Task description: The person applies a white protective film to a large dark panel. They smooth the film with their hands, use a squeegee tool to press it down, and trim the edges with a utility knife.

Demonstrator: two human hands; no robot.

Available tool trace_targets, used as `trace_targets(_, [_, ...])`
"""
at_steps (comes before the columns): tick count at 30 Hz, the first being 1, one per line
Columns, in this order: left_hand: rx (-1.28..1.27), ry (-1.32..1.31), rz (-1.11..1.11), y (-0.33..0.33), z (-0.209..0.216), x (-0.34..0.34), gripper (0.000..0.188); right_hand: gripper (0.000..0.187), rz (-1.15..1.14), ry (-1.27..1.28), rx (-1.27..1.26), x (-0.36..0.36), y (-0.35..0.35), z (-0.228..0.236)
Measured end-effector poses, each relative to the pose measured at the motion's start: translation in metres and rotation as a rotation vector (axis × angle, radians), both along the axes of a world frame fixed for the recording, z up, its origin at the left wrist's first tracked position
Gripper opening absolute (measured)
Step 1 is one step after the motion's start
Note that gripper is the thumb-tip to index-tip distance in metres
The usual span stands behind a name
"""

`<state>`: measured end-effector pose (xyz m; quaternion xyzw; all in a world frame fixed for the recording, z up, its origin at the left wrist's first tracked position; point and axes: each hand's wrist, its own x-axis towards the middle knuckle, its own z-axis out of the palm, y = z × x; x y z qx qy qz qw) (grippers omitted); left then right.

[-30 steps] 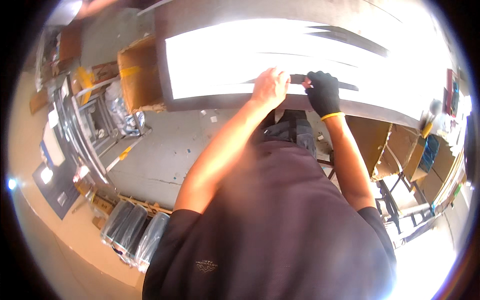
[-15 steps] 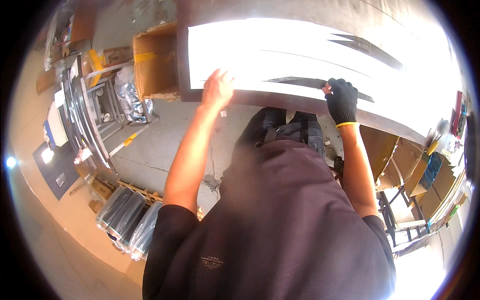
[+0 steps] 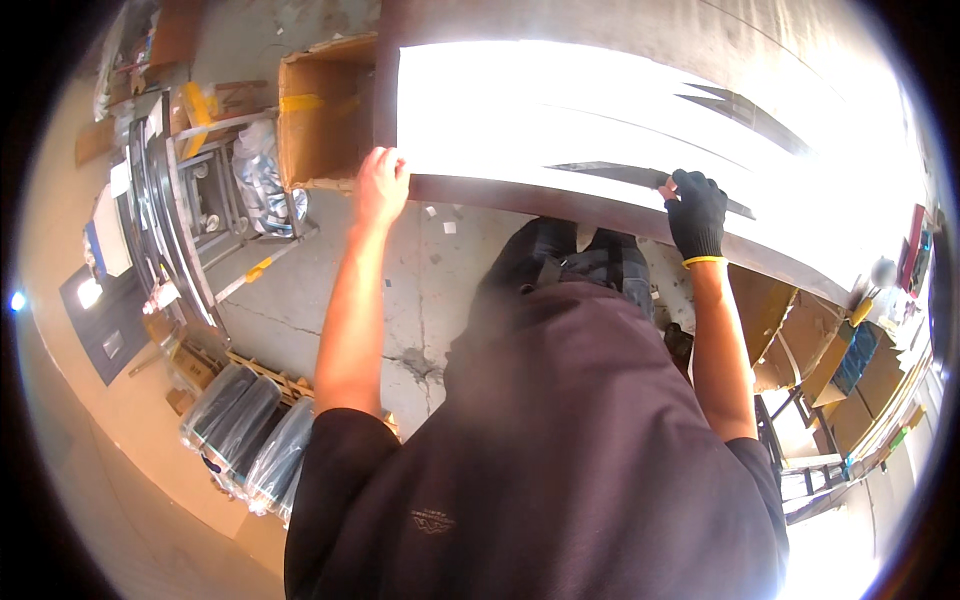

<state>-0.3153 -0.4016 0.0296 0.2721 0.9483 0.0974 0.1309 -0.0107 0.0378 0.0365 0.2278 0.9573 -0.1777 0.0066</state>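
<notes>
A long white sheet, washed out by glare, lies on the dark table in front of me. Dark pointed patches show along it; whether they are gaps or markings is unclear. My left hand, bare, is at the sheet's near left corner over the table edge, fingers bent and close together. What it pinches, if anything, is hidden. My right hand, in a black glove with a yellow cuff and bare fingertips, is curled closed over the near side beside a dark patch. Its grip is too small to make out.
An open cardboard box adjoins the table's left end. Further left stands a grey metal rack with a plastic-wrapped bundle. Wrapped rolls lie at lower left. Cardboard and a metal frame stand right.
My left hand has moved left, off the white sheet to its corner, and its fingers have drawn together. The right hand stays closed in nearly the same place on the sheet.
</notes>
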Motion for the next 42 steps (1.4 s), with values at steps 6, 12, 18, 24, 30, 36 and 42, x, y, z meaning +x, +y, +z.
trace_targets(6, [0.193,0.142,-0.028,0.026,-0.004,0.074,0.043,0.014,-0.006,0.004,-0.019,0.002,0.001,-0.005])
trace_targets(12, [0.102,0.21,-0.025,0.035,-0.015,0.104,0.051,0.013,0.009,0.036,-0.02,0.003,0.002,-0.005])
trace_targets(18, [0.114,0.266,-0.068,0.043,-0.012,0.114,0.048,0.013,0.005,0.073,-0.04,0.003,0.003,-0.006])
trace_targets(24, [0.045,0.268,-0.046,0.052,-0.011,0.119,0.049,0.014,-0.004,0.027,-0.023,0.002,0.003,-0.008])
trace_targets(30, [0.038,0.232,-0.022,0.053,-0.012,0.122,0.05,0.014,-0.002,0.031,-0.033,0.002,0.004,-0.007])
trace_targets(36, [-0.032,0.187,-0.018,0.053,-0.014,0.121,0.051,0.015,-0.065,0.008,0.022,0.0,-0.004,-0.005])
trace_targets(42, [0.005,0.205,-0.027,0.057,-0.01,0.121,0.05,0.014,-0.195,0.176,-0.063,0.015,-0.007,-0.007])
